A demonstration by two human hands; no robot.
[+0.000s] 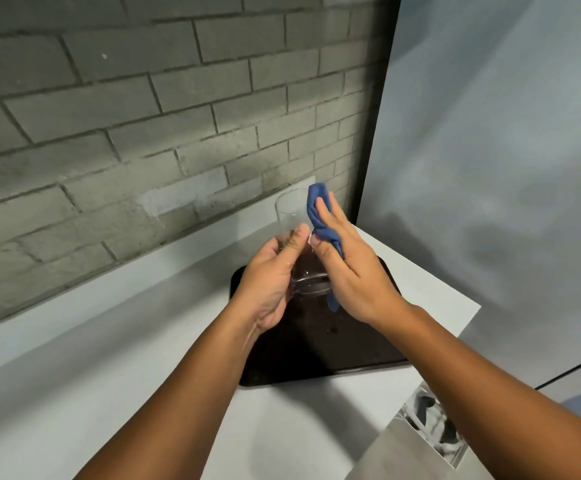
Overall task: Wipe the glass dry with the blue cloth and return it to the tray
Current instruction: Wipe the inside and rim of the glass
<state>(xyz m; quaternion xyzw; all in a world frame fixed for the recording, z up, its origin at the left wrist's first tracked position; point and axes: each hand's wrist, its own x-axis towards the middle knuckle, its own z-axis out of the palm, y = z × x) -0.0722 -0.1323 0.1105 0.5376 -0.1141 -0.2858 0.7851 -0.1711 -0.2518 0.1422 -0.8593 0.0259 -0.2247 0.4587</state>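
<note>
A clear drinking glass (290, 213) is held upright in the air above the dark tray (316, 351). My left hand (271, 275) grips the glass around its lower half, thumb on the near side. My right hand (351, 268) presses the bunched blue cloth (318, 216) against the glass's right side, with one end of the cloth hanging below the palm. The glass's thick base shows between my two hands. The tray lies flat on the white counter under both hands, with a few water drops on it.
The white counter (143, 341) runs along a grey brick wall (143, 116) at the back and ends at a corner on the right (469, 306). A pale wall (489, 168) stands to the right. A patterned object (434, 427) sits at the lower right.
</note>
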